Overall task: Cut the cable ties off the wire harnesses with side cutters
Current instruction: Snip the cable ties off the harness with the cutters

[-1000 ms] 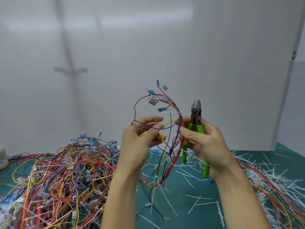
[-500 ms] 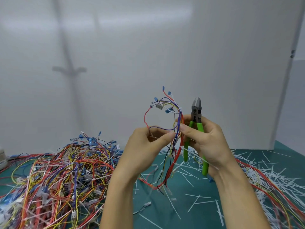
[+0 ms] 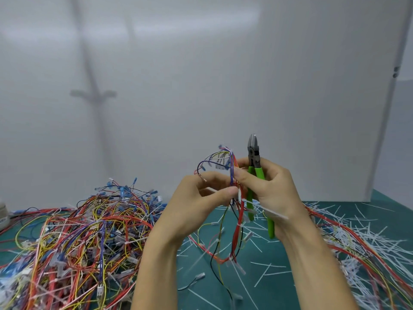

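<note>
The side cutters (image 3: 253, 158) have a dull grey metal head and glossy green plastic grips. The wire pile (image 3: 78, 238) at 8 o'clock wears smooth coloured plastic insulation. Cut ties (image 3: 357, 238) at 4 o'clock are white plastic. The mat (image 3: 279, 287) looks matt; the wall panel (image 3: 201, 74) is smooth and faintly sheened.

The cutters (image 3: 253, 153): the middle of their green handles is hidden inside the grip of the right hand (image 3: 271, 193). The left hand (image 3: 196, 202) covers the spot where its fingertips meet the harness (image 3: 232, 173), so which wires it pinches, can't tell. A white tie (image 3: 271, 212) across the right wrist is smeared with blur. The wire pile (image 3: 78, 238) runs off the left and bottom edges, and the cut ties (image 3: 362, 233) run off the right. A grey object (image 3: 2, 217) is sliced by the left edge.
</note>
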